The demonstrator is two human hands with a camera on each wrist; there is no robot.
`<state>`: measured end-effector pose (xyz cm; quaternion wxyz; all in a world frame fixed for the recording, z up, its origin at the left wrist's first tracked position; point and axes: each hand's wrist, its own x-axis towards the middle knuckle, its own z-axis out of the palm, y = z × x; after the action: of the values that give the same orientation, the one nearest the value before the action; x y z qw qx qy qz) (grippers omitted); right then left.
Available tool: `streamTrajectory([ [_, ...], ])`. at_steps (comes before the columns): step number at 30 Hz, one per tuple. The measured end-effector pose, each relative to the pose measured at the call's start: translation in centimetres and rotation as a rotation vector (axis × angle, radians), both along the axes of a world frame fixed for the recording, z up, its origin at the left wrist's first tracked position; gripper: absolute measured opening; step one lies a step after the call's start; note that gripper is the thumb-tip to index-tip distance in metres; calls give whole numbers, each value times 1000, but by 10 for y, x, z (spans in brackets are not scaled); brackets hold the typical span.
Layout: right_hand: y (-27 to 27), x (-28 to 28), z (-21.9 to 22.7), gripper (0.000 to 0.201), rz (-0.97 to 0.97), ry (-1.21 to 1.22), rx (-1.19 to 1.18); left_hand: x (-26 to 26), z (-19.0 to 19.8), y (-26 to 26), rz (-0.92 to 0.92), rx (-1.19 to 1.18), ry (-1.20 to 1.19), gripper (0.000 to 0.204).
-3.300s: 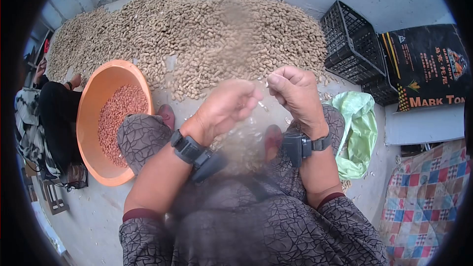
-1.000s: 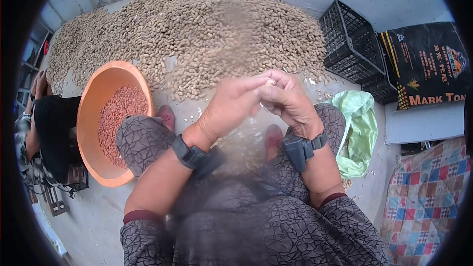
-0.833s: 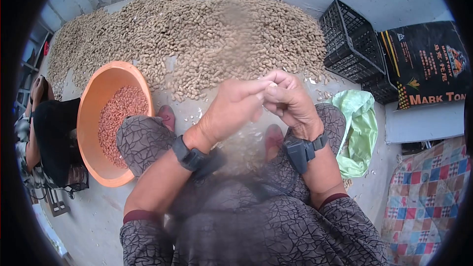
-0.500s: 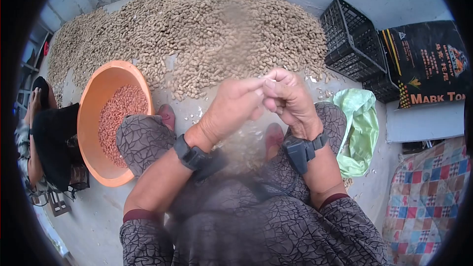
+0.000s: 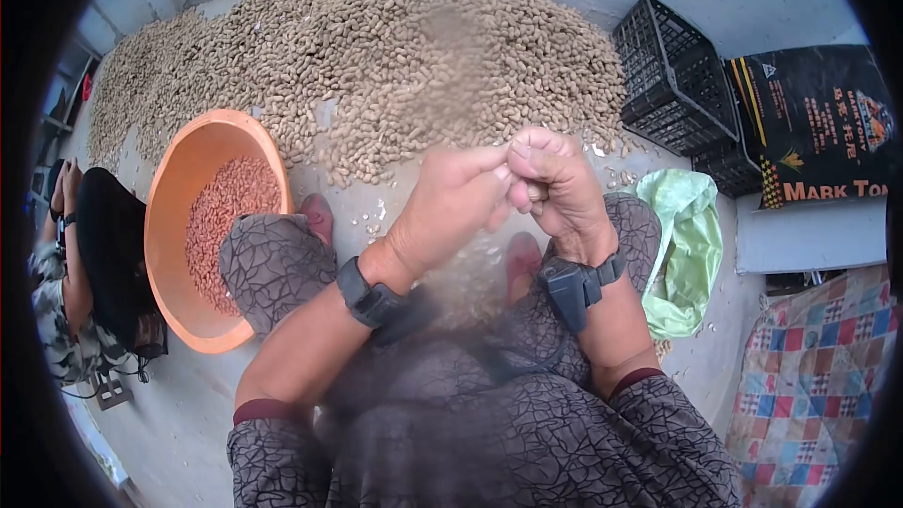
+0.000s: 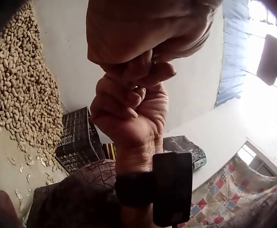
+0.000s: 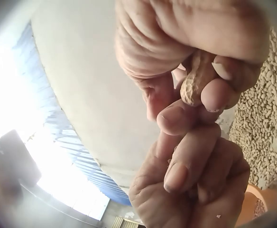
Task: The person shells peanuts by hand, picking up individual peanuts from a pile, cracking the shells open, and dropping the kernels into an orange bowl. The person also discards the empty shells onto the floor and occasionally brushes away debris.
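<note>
Both hands meet at their fingertips in front of the lap. My right hand (image 5: 564, 179) curls its lower fingers round an unshelled peanut (image 7: 195, 83), whose ridged shell shows in the right wrist view. Its thumb and forefinger touch the fingers of my left hand (image 5: 451, 193). The left fingers are bent, and whatever may lie between their tips is hidden. In the left wrist view, a bit of the peanut (image 6: 141, 92) shows among the right fingers. Ahead spreads a large heap of unshelled peanuts (image 5: 367, 66). Reddish kernels (image 5: 226, 216) lie in an orange basin (image 5: 162, 263) at the left.
Black crates (image 5: 673, 85) stand at the right by a black printed sack (image 5: 818, 122). Beside the right knee is a green bag (image 5: 696, 273). A patchwork cloth (image 5: 814, 376) hangs lower right. Another person (image 5: 80, 263) sits at the far left. Shell bits lie on the floor.
The hands, apart in the oldest frame, are together. The pale thing at the right thumb tip is out of sight, and a peanut shows in the right hand's lower fingers.
</note>
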<state>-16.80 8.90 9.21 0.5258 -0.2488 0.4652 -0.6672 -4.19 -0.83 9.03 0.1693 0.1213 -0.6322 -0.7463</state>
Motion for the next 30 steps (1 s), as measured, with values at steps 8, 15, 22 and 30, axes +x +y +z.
streamTrajectory([
  [8,-1,14,7,18,6,77,-9,0,2,-3,33,176,-30,23],
  [15,1,6,-1,18,-25,53,1,0,2,-3,-32,160,-65,20],
  [22,-5,10,-6,20,-91,30,30,-7,-10,-5,20,441,37,19],
  [30,-7,8,-9,17,-160,116,15,-13,-11,2,265,138,26,19],
])
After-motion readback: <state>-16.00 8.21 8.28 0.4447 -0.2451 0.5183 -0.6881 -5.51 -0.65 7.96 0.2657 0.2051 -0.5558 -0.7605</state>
